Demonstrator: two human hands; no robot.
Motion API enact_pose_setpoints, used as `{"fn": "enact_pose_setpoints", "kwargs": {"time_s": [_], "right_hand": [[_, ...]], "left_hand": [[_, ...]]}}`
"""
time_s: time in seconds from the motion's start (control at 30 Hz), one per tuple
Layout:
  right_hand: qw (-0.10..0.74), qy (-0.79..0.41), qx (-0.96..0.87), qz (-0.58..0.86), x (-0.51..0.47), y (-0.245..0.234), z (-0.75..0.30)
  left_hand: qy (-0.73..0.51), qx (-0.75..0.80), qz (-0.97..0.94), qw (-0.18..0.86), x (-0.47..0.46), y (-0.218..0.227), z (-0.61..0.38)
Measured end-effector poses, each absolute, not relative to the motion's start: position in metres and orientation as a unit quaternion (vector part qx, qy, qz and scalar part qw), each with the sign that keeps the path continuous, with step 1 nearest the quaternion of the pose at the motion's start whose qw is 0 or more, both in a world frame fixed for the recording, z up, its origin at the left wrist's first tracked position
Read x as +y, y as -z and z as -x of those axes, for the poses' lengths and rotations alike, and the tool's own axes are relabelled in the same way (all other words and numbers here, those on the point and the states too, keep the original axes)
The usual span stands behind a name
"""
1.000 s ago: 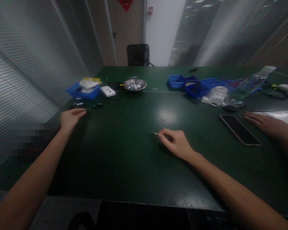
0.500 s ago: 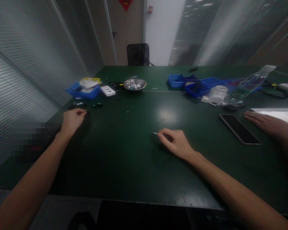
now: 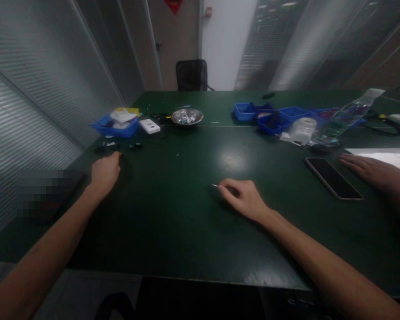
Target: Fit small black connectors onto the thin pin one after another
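Observation:
My left hand [image 3: 105, 172] rests on the dark green table [image 3: 173, 222] at the left, fingers curled shut, just below several small dark parts [image 3: 120, 146]; what it holds, if anything, is hidden. My right hand [image 3: 246, 200] lies near the table's middle, pinched on a thin metal tool [image 3: 215, 185] whose tip points left.
A blue tray [image 3: 115, 126], a white device [image 3: 150, 126] and a metal bowl [image 3: 187, 117] sit at the back left. Blue bins [image 3: 266, 116], a white container [image 3: 302, 131] and a water bottle [image 3: 345, 119] stand back right. A phone [image 3: 333, 178] lies beside another person's hand [image 3: 370, 171].
My left hand has closed its fingers and drawn back a little toward me. My right hand has stayed in place.

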State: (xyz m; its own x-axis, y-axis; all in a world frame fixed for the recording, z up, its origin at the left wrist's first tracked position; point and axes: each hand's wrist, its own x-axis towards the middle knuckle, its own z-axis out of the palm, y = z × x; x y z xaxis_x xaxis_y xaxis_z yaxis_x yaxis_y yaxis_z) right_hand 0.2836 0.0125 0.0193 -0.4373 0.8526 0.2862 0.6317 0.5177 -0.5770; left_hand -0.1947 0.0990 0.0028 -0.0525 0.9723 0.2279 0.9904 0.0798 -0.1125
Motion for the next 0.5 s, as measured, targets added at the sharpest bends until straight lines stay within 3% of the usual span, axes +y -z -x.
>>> {"fn": "enact_pose_setpoints", "kwargs": {"time_s": [0.2,0.5], "right_hand": [[0.282,-0.201,-0.825,0.446,0.011,-0.022,-0.284],[0.280,-0.201,-0.827,0.445,0.012,-0.021,-0.284]], "left_hand": [[0.001,-0.737,0.662,0.136,0.092,-0.006,0.177],[0.186,-0.658,0.729,0.042,0.105,-0.001,0.194]]}}
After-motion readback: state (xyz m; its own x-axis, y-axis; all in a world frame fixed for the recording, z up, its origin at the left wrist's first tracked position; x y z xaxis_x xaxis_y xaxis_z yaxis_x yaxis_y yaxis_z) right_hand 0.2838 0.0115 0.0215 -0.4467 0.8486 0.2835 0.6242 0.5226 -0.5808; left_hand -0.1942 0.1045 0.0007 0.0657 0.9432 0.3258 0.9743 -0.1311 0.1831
